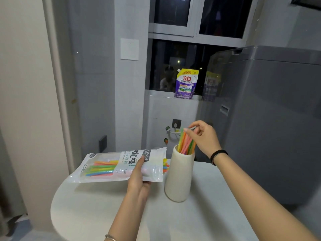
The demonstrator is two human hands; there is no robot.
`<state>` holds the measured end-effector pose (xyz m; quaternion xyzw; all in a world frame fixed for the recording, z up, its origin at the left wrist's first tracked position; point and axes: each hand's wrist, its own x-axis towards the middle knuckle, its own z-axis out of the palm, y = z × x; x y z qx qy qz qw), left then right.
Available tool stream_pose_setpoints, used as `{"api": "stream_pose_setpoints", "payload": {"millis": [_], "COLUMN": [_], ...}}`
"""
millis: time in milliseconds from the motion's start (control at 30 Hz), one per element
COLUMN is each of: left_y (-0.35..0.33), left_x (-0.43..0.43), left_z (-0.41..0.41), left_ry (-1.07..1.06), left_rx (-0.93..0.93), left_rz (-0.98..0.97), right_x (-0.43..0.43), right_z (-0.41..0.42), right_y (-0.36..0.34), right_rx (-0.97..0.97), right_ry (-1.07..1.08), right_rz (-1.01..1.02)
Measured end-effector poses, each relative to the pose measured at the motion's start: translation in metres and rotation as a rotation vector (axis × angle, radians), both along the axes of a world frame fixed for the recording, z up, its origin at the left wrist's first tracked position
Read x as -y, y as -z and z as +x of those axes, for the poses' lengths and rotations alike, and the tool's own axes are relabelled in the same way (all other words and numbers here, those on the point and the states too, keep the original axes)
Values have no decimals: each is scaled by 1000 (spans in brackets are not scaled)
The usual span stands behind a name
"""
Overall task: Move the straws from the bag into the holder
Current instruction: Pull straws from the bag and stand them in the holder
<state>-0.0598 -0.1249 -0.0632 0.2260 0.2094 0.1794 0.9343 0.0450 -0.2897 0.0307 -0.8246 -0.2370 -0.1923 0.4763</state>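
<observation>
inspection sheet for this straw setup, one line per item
surface: round white table
job's things: bag held level, bagged straws inside, some ends poking out by the holder; holder upright on table, standing straws in it
clutter: nothing seen
hands: left hand grips bag; right hand pinches tops of standing straws
cables: white lead or hose under wall socket, unclear which
surroundings: washer at right, pouch on sill, dark window

The purple pouch (186,84) on the windowsill's (161,94) right end is showing "立白" and "150克"; the straw bag (107,159), over the table's (208,197) far-left edge, is showing "吮吸!" and "Straw", both turned sideways.
</observation>
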Motion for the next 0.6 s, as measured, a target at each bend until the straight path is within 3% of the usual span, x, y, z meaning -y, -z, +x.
{"api": "stream_pose_setpoints", "payload": {"millis": [133, 267, 367, 467, 600], "left_y": [0, -1, -4, -7, -7], "left_x": [0, 3, 6, 15, 21], "left_z": [0, -2, -3, -4, -4], "left_ry": [-2, -3, 3, -15, -34], "left_rx": [12, 22, 36, 23, 10], "left_rz": [27, 46, 123, 236, 273], "right_x": [2, -4, -18, -32, -35], "right_z": [-5, -29, -53, -73, -84], "right_y": [2, 15, 46, 77, 89], "right_rx": [36, 98, -68, -269, -299], "right_ry": [33, 125, -33, -189, -266], "right_rz": [92, 350, 436, 371, 412]}}
